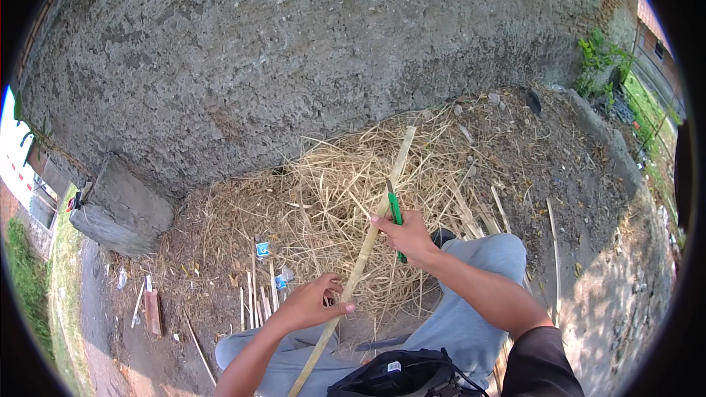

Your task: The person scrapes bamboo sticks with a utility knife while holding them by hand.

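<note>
A long pale bamboo strip (361, 259) slants from my lap up over a heap of shavings (331, 184). My left hand (309, 304) is curled at its lower part, the thumb lying across the strip and the fingers bent beside it. Higher up, my right hand (409, 237) grips a green utility knife (396, 209) with its blade out, pointing away from me. The right thumb and fingertips rest against the strip. Part of the knife handle is hidden by the right hand.
A rough grey wall (294, 51) rises behind the heap. At the left stands a concrete block (121, 209). Cut strips (553, 250) lie on the ground at both sides, with a reddish-brown flat piece (152, 312) at the left. A black bag (397, 375) sits at my lap.
</note>
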### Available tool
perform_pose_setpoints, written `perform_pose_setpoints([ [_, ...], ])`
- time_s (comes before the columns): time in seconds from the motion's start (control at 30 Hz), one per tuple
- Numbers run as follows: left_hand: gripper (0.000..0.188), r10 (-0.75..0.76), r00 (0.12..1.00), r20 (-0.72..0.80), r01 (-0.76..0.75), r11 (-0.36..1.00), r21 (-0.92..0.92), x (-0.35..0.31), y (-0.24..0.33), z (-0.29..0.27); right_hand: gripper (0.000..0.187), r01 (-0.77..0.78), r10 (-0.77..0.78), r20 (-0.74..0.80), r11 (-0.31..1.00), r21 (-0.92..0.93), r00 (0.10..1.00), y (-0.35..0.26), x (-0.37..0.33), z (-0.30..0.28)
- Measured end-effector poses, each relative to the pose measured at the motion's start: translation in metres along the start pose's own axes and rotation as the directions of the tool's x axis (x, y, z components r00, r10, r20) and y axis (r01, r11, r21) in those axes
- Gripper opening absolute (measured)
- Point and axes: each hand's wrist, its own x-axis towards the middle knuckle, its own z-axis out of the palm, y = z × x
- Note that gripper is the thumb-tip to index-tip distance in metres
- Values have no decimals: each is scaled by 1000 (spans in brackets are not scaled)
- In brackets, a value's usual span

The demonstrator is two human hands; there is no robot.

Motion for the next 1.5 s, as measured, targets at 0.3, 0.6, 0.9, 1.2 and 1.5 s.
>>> perform_pose_setpoints([
  [0.3, 40, -17, 971, -238, -78, 920, -384, 35, -3, 48, 34, 266, -246, 100, 866, -424, 964, 5, -10, 1],
  [0.6, 45, -253, 950, 183, 310, 693, -651, 20, 12, 19, 32, 620, -416, 474, 367, -693, 776, 3, -39, 7],
  [0.9, 38, -381, 921, 88, 343, 681, -647, 25, -8, 37, 29, 714, -459, 571, 245, -655, 681, 18, -38, 10],
  [1.2, 35, -311, 940, -142, 198, 833, -516, 23, -7, 46, 27, 729, -470, 619, 81, -680, 629, 18, -43, 9],
  [1.5, 38, -226, 969, 99, 226, 654, -722, 27, -7, 35, 28, 720, -515, 581, 107, -686, 630, 28, -39, 5],
])
